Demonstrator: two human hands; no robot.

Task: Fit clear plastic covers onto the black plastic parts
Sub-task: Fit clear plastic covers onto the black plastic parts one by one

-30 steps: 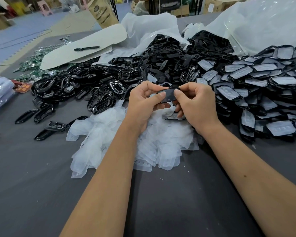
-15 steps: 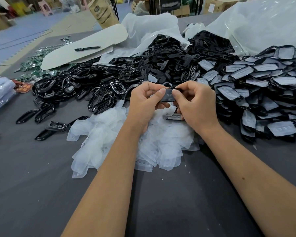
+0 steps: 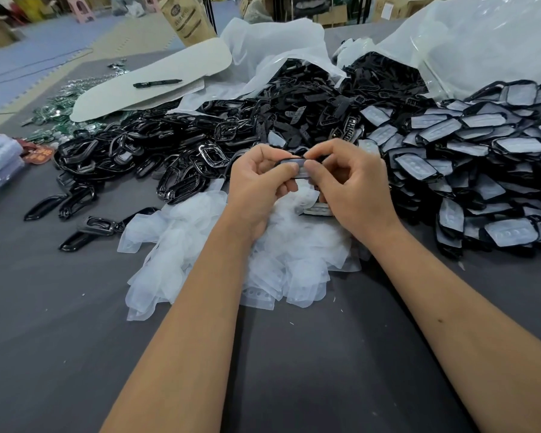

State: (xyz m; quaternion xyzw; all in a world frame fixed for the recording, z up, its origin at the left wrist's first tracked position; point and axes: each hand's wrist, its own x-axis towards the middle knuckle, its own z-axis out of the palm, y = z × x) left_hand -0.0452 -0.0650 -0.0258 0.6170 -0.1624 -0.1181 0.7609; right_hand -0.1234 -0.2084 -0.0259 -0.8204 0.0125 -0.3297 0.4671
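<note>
A small black plastic part (image 3: 298, 167) with a clear cover on its face is held above the table's middle. My left hand (image 3: 258, 185) pinches its left end and my right hand (image 3: 350, 185) pinches its right end, both thumbs pressing on the cover. Under my hands lies a heap of loose clear covers (image 3: 200, 251). Bare black parts (image 3: 294, 110) are piled behind. Black parts with covers fitted (image 3: 469, 145) are heaped at the right. Most of the held part is hidden by my fingers.
Glossy black frames (image 3: 132, 151) spread at the left, a few strays (image 3: 75, 198) near the grey table's (image 3: 44, 323) left side. White plastic bags (image 3: 481, 42) rise at the back. A pale board (image 3: 156, 79) with a black pen (image 3: 156, 84) lies back left, green parts (image 3: 53, 114) beside it.
Both hands have stayed in place on the part. My thumbs have shifted closer together over the cover, and the part sits a little more hidden between my fingers.
</note>
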